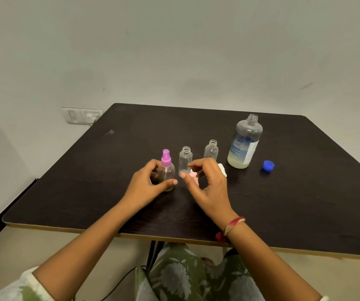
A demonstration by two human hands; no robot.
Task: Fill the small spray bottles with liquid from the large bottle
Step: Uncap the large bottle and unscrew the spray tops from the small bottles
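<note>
The dark table (pixel 305 192) has bare room on all sides, so the risk lies in the cluster at its middle. The large bottle (pixel 245 144) stands upright and uncapped to the right, with pale liquid only in its lower part. It will have to tip steeply to pour, I reckon, and the liquid may rush out past a narrow neck.

The left hand (pixel 150 185) grips the capped spray bottle (pixel 168 172), fingers and thumb curled round its body. The right hand (pixel 209 185) hovers just beside it with fingers loosely bent, and I cannot tell whether it pinches anything.

The middle bottle (pixel 185 159) stands open and looks empty, right behind the right hand's fingertips. A careless knuckle could topple something so light. The third bottle (pixel 211 150), also open, stands between it and the large bottle and could go over the same way.

The pink spray head (pixel 193 175) and white spray head (pixel 222 169) lie loose under the right hand and could get brushed away. The blue cap (pixel 268 165) sits apart, beyond the large bottle.
</note>
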